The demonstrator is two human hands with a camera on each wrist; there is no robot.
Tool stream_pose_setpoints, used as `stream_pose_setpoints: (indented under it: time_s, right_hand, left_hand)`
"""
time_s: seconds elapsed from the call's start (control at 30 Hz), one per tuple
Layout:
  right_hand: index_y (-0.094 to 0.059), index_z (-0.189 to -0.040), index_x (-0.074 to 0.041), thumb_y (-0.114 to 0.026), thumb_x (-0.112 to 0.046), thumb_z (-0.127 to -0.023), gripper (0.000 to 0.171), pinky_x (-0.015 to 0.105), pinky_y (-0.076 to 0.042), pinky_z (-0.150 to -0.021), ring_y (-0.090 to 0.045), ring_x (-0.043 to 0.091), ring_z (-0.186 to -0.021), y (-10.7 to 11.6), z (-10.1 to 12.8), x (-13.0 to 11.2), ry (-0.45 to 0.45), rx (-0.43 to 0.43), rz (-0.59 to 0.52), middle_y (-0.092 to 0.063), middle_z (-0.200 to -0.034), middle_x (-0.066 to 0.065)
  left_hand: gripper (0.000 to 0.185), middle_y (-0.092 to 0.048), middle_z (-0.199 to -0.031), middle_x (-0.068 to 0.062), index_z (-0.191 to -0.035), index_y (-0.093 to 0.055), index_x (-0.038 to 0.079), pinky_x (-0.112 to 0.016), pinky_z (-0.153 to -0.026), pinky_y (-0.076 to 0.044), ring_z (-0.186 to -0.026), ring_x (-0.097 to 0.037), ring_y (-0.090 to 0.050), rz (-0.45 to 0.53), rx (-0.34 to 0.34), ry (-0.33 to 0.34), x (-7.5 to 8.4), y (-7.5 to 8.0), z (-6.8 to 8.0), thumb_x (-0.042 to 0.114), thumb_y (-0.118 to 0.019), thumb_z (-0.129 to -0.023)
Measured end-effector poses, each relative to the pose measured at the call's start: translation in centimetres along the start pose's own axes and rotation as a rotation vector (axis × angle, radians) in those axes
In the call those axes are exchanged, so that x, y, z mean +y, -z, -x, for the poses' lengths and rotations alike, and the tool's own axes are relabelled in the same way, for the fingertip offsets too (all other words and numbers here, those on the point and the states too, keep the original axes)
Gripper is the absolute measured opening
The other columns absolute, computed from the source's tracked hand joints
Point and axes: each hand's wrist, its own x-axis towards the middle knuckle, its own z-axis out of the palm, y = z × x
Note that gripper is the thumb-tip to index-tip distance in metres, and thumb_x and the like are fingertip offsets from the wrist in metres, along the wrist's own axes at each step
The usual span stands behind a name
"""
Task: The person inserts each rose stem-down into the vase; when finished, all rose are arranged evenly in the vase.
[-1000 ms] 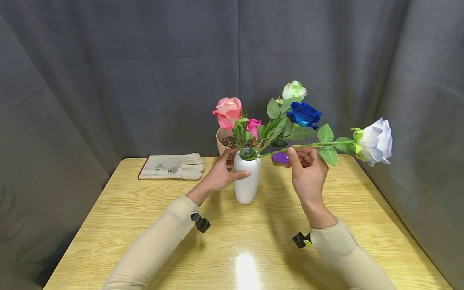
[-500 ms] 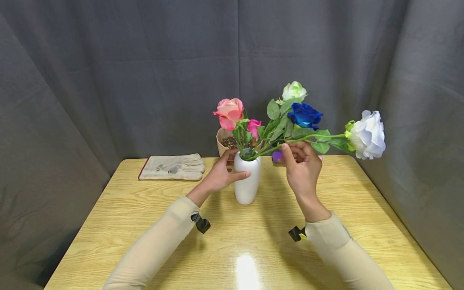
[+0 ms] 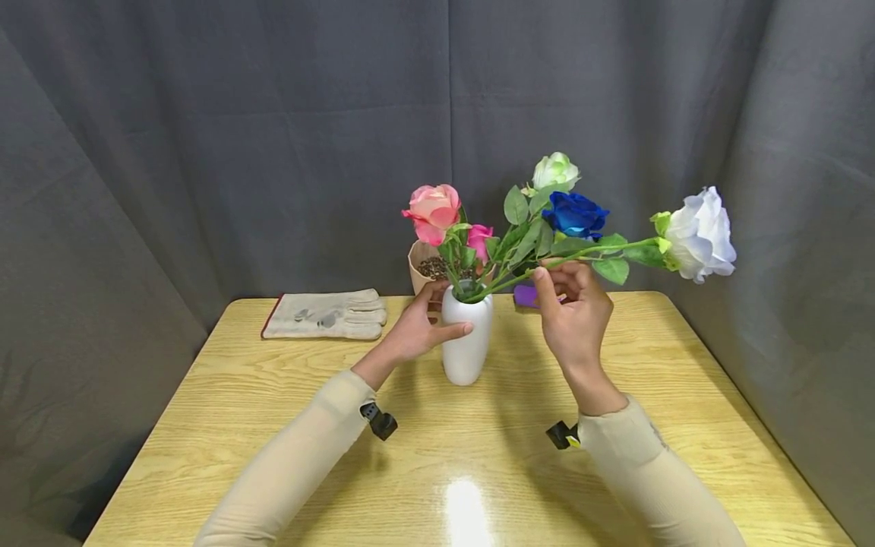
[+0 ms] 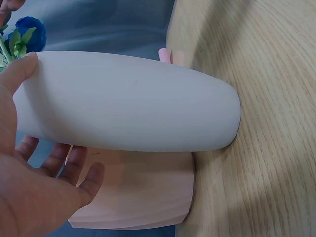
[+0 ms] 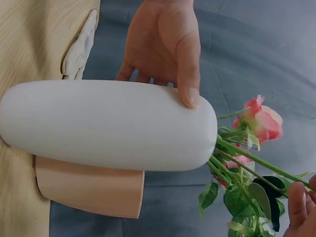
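A tall white vase (image 3: 466, 346) stands upright on the table. My left hand (image 3: 425, 327) holds its upper left side, the thumb in front and the fingers behind. In the left wrist view the thumb lies near the rim. My right hand (image 3: 577, 315) pinches the green stem of a white rose (image 3: 700, 235), which slants out to the right with the stem's lower end in the vase mouth. Also standing in the vase are a coral-pink rose (image 3: 434, 213), a small bright pink flower (image 3: 480, 239), a blue rose (image 3: 576, 215) and a greenish-white rose (image 3: 555, 172).
Behind the vase is a peach-coloured pot (image 5: 94, 187) with dark grainy filling. A cream work glove (image 3: 324, 314) lies at the table's back left. A purple object (image 3: 526, 295) shows beyond the right hand. Grey curtains (image 3: 307, 152) surround the wooden table (image 3: 307, 456).
My right hand has shifted a little left and up along the table's back. The white rose's head has risen, tilting its stem more steeply. The left hand stays on the vase.
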Motion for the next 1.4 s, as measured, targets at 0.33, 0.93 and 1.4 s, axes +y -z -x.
stream_pose_setpoints:
  time_s: [0.33, 0.93, 1.4]
  right_hand:
    - [-0.068, -0.100, 0.009, -0.071, -0.001, -0.089, 0.015, 0.011, -0.041, -0.052, -0.058, -0.008, -0.062, 0.0, 0.0, -0.6, -0.047, -0.042, 0.016, -0.069, -0.081, -0.019]
    - [-0.069, -0.097, 0.005, -0.072, -0.011, -0.092, 0.017, 0.014, -0.049, -0.048, -0.060, -0.006, -0.055, -1.4, 0.0, 3.0, 0.001, -0.097, 0.000, -0.072, -0.077, 0.022]
    - [-0.068, -0.092, 0.008, -0.072, -0.013, -0.092, 0.021, 0.017, -0.048, -0.048, -0.064, 0.006, -0.053, -2.0, 0.4, 3.8, -0.167, -0.138, -0.112, -0.070, -0.074, -0.018]
  left_hand:
    - [0.079, -0.050, -0.133, -0.009, -0.148, -0.035, 0.021, -0.060, -0.108, -0.042, -0.123, -0.029, -0.053, 0.013, 0.004, -0.001, -0.1, -0.1, -0.2, 0.034, -0.079, -0.084]
    - [0.078, -0.050, -0.133, -0.008, -0.148, -0.034, 0.022, -0.056, -0.107, -0.044, -0.123, -0.028, -0.054, -0.011, 0.003, -0.003, -0.1, -0.3, -0.2, 0.036, -0.078, -0.085]
    - [0.081, -0.047, -0.142, -0.006, -0.151, -0.032, 0.021, -0.054, -0.106, -0.045, -0.125, -0.027, -0.053, -0.010, -0.003, -0.008, 0.1, -0.4, -0.1, 0.035, -0.078, -0.085]
